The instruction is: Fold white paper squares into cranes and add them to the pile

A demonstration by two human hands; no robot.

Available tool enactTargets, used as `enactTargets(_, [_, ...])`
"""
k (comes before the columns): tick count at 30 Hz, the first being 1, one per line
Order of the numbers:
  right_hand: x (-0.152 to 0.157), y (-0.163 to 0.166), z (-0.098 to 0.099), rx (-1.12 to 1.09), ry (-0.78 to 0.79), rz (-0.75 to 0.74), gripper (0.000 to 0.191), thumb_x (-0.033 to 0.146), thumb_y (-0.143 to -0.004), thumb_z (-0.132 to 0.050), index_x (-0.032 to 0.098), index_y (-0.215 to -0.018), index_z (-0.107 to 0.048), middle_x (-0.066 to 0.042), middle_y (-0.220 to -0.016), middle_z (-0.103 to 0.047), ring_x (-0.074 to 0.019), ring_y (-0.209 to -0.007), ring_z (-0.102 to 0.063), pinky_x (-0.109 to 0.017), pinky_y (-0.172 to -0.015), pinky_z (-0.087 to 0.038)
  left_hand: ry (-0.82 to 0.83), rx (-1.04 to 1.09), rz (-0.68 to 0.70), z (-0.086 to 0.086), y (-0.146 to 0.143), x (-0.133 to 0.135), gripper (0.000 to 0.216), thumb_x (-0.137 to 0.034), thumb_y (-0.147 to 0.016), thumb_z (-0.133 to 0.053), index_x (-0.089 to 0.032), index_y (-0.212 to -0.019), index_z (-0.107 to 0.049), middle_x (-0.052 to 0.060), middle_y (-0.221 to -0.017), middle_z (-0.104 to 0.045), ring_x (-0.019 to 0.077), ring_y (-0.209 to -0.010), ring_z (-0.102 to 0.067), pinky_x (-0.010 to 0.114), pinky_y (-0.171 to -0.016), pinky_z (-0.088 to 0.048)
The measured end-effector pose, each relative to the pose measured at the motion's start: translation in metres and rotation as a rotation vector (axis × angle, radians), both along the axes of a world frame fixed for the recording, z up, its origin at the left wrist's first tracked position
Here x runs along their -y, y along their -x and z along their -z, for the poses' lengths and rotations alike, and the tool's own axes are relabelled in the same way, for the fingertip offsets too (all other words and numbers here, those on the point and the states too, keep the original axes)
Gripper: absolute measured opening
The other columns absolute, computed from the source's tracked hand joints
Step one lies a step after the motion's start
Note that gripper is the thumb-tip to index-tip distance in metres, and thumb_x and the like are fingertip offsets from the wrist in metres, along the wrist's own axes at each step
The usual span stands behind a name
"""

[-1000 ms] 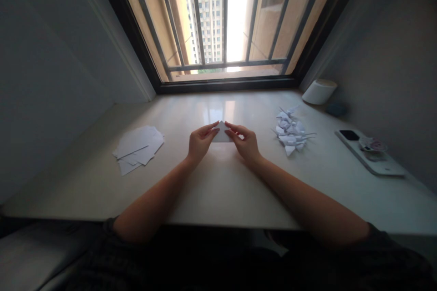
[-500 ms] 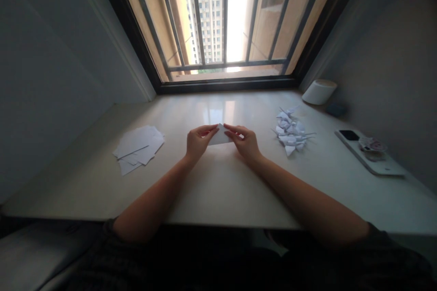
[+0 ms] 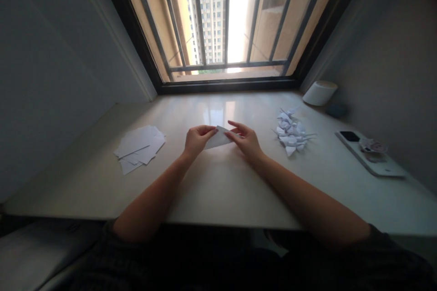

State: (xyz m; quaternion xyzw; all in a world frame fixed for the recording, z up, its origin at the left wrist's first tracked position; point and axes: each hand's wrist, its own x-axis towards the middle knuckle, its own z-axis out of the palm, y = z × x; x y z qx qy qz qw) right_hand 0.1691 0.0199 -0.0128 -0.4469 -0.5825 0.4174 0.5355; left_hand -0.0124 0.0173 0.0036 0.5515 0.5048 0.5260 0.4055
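Between my hands, just above the white tabletop, is a folded piece of white paper with a triangular outline, its peak at the top. My left hand pinches its upper left edge between thumb and fingers. At the other side, the thumb of my right hand lies on the paper's right part, while the index finger is lifted clear of it. Some right fingers are behind the paper or hidden by the hand, and the paper's right corner is covered by it.
Left of my hands lies a loose pile of white paper sheets. To the right is a heap of folded paper figures. Farther right rests a white phone with a grip on its back; a white cylindrical object stands near the barred window.
My right index finger has lifted off the paper's peak and straightened. The paper has tilted slightly, and my left hand has shifted a little left and down with it.
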Motion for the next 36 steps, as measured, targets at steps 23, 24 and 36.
enactTargets(23, [0.01, 0.014, -0.004, -0.342, 0.233, -0.082, 0.027, 0.043, -0.059, -0.08, 0.019, -0.069, -0.072, -0.002, -0.068, -0.069, -0.0131, -0.06, -0.056, -0.028, -0.062, -0.043, -0.084, 0.275, -0.075, -0.001, -0.023, 0.012, 0.024, -0.034, -0.067, -0.076, -0.016, -0.081, -0.071, 0.004, -0.079, -0.072, 0.0145, -0.072, -0.064, 0.028, -0.072, -0.049])
enactTargets(24, [0.01, 0.013, -0.004, -0.325, 0.229, -0.084, 0.027, 0.044, -0.06, -0.079, 0.019, -0.066, -0.071, -0.001, -0.065, -0.067, -0.0124, -0.059, -0.054, -0.028, -0.062, -0.043, -0.075, 0.293, -0.097, -0.002, -0.022, 0.011, 0.024, -0.034, -0.066, -0.076, -0.015, -0.081, -0.07, 0.004, -0.078, -0.072, 0.0142, -0.071, -0.064, 0.028, -0.072, -0.049])
enactTargets(36, [0.008, 0.01, -0.004, -0.235, 0.171, 0.033, 0.033, 0.048, -0.059, -0.078, 0.018, -0.056, -0.063, 0.0, -0.055, -0.059, -0.0117, -0.053, -0.048, -0.027, -0.057, -0.039, -0.058, 0.295, -0.061, -0.004, -0.02, 0.008, 0.024, -0.033, -0.065, -0.076, -0.015, -0.077, -0.066, 0.003, -0.074, -0.069, 0.0125, -0.066, -0.061, 0.027, -0.067, -0.047])
